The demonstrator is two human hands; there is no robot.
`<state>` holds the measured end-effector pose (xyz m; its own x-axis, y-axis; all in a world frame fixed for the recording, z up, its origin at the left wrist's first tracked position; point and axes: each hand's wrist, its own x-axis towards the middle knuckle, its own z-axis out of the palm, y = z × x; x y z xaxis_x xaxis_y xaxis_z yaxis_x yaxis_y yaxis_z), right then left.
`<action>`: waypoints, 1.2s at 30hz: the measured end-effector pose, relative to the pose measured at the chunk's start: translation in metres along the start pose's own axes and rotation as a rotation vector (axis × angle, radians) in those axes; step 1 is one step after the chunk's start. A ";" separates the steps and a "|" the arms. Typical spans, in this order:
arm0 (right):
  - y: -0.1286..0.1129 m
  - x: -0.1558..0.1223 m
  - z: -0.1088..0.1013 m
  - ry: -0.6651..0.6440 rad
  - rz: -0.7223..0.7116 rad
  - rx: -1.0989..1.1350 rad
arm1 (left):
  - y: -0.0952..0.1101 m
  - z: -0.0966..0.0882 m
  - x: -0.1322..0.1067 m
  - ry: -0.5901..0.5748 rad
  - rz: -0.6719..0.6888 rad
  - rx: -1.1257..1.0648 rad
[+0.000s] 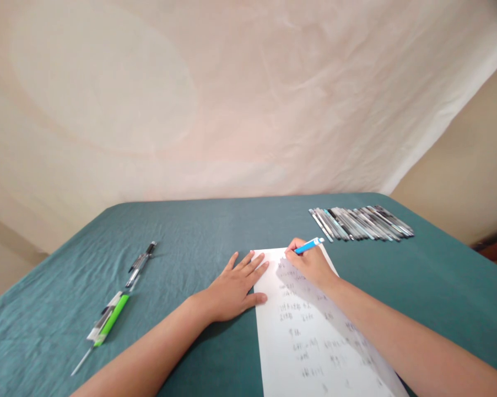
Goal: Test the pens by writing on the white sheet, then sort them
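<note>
A long white sheet of paper [277,342] covered with lines of handwriting lies in front of me. My right hand [308,264] is closed around a blue pen with a white end [309,246], near the top of the sheet. The pen slants up to the right, and its tip is hidden behind my fingers. My left hand [242,286] rests flat with fingers spread, its fingertips and thumb on the paper's left edge and its palm over the cloth.
A dense row of pens [360,223] lies at the back right of the table's green cloth [207,226]. On the left are a green pen part [112,320], a thin refill [82,361] and several clear and black pen pieces [141,264]. A pale sheet [248,99] hangs behind the table.
</note>
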<state>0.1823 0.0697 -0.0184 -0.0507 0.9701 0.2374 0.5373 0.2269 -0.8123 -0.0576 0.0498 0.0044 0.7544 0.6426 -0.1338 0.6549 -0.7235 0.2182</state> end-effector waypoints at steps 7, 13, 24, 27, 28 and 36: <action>0.001 0.000 0.000 -0.004 0.003 0.007 | 0.001 -0.002 0.000 -0.004 -0.004 -0.019; 0.002 0.000 0.001 0.007 -0.001 -0.021 | 0.000 -0.002 0.000 -0.005 0.003 -0.027; 0.004 0.001 0.001 0.019 -0.008 -0.043 | 0.001 -0.002 0.000 -0.011 -0.004 -0.027; 0.004 0.001 0.001 0.025 -0.008 -0.050 | 0.000 -0.001 0.000 -0.007 0.002 -0.029; 0.004 0.001 0.001 0.024 -0.005 -0.050 | 0.000 -0.001 0.000 -0.006 0.004 -0.031; 0.005 0.000 0.000 0.022 0.000 -0.040 | 0.000 0.000 0.000 0.011 0.011 -0.038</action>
<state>0.1848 0.0713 -0.0225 -0.0322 0.9677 0.2499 0.5704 0.2231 -0.7905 -0.0580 0.0498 0.0042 0.7610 0.6374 -0.1208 0.6442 -0.7206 0.2565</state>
